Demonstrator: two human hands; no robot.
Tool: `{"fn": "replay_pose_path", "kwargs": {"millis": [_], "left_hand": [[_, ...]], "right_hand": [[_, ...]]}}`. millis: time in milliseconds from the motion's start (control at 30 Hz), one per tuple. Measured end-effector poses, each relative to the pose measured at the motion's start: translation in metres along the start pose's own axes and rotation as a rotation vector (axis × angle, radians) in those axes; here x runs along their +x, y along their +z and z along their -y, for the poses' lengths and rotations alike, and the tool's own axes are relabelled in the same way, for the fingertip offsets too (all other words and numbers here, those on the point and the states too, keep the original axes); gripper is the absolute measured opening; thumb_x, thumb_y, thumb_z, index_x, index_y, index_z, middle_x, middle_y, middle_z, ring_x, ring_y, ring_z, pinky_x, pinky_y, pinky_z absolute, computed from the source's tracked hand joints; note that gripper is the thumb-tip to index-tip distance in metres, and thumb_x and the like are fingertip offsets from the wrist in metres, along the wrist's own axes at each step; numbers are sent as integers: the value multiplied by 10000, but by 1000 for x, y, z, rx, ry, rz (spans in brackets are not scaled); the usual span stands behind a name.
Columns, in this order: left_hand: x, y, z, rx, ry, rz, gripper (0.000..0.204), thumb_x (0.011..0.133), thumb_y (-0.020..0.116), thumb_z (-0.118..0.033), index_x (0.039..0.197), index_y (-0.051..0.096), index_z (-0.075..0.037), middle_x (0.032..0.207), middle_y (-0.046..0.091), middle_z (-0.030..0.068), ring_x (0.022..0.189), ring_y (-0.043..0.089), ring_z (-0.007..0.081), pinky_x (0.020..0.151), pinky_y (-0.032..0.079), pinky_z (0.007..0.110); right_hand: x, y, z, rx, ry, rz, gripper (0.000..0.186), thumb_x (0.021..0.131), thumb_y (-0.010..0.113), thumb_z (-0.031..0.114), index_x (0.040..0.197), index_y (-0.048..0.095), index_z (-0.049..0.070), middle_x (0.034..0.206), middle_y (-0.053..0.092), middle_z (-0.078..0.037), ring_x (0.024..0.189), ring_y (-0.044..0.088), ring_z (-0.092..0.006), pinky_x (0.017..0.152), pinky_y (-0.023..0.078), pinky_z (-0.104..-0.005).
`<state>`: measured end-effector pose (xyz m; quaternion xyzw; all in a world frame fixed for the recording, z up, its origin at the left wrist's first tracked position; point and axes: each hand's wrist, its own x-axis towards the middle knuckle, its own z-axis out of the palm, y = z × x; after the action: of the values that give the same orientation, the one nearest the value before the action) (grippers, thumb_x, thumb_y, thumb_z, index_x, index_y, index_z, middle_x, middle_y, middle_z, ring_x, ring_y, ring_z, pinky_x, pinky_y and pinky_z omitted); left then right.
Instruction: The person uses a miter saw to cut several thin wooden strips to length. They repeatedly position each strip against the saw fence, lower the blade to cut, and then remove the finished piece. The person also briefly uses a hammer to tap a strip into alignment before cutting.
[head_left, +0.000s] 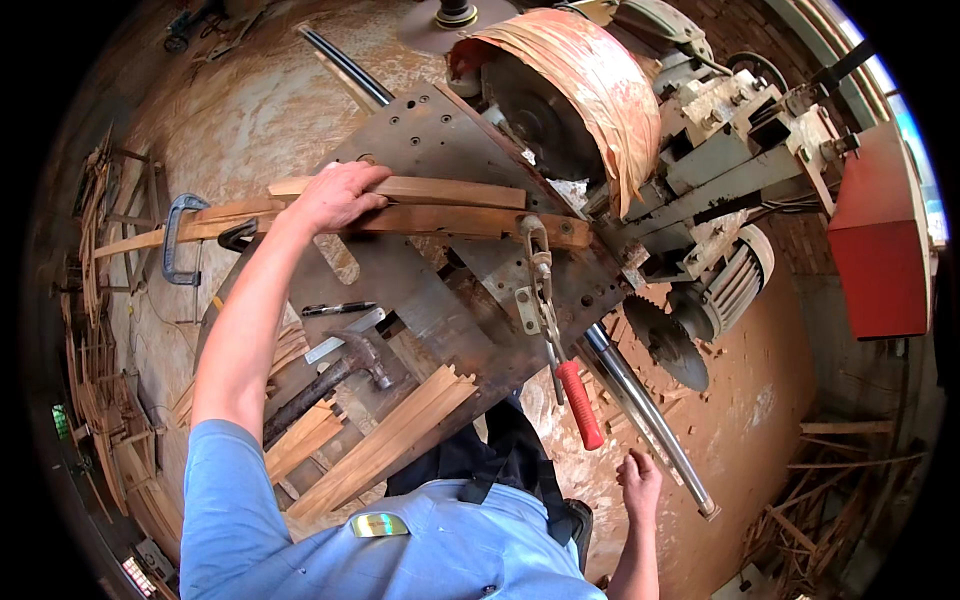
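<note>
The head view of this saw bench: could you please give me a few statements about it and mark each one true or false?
1. The left hand presses on the curved wooden strips lying across the rusty metal jig plate. True.
2. The right hand grips the red-handled toggle clamp. False: it hangs open and apart from the handle, below it.
3. A steel claw hammer lies on the bench below the left forearm. True.
4. The circular saw blade is buried in the wood. False: it stands clear, beside the grey electric motor.
</note>
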<state>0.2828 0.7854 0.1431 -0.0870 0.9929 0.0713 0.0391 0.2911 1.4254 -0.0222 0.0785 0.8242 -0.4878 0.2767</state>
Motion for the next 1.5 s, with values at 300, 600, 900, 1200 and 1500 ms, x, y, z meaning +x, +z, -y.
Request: {"fn": "replay_pose_path", "kwargs": {"millis": [300, 600, 900, 1200, 1500], "left_hand": [[36, 27, -44, -131, 30, 37, 417, 902, 627, -295, 1232, 593, -42, 1126, 618, 200, 1065, 574, 398, 899, 469, 451], [42, 40, -41, -35, 89, -7, 408, 922, 584, -394, 1207, 647, -110, 1054, 651, 157, 1035, 574, 338, 914, 461, 441], [42, 41, -51, -164, -64, -20, 340, 967, 540, -374, 1114, 698, -111, 976, 619, 176, 983, 558, 361, 866, 465, 446], [43, 42, -38, -144, -36, -70, 313, 943, 558, -313, 993, 690, -34, 940, 610, 235, 921, 582, 405, 788, 466, 483], [49, 43, -30, -260, -70, 52, 338, 971, 542, -333, 1077, 676, -41, 1048, 606, 221, 1003, 577, 394, 860, 460, 458]], "right_hand": [[-10, 55, 17, -63, 35, 185, 275, 941, 629, 141, 1147, 634, -40, 922, 710, -138, 799, 698, -169, 698, 561, -297], [4, 85, 27, -56, -58, 228, 253, 914, 641, 150, 1110, 654, -9, 855, 711, -107, 771, 683, -160, 711, 536, -299], [15, 130, 70, 179, 65, 337, 301, 975, 585, 162, 1171, 593, -66, 800, 640, -72, 652, 591, -110, 601, 480, -239], [31, 177, 85, 537, 197, 412, 340, 1026, 504, 338, 1196, 527, 44, 961, 641, -99, 781, 624, -178, 674, 528, -299], [36, 207, 76, 585, 204, 435, 472, 1034, 424, 435, 1236, 560, 31, 1125, 642, -96, 956, 625, -198, 831, 537, -376]]}}
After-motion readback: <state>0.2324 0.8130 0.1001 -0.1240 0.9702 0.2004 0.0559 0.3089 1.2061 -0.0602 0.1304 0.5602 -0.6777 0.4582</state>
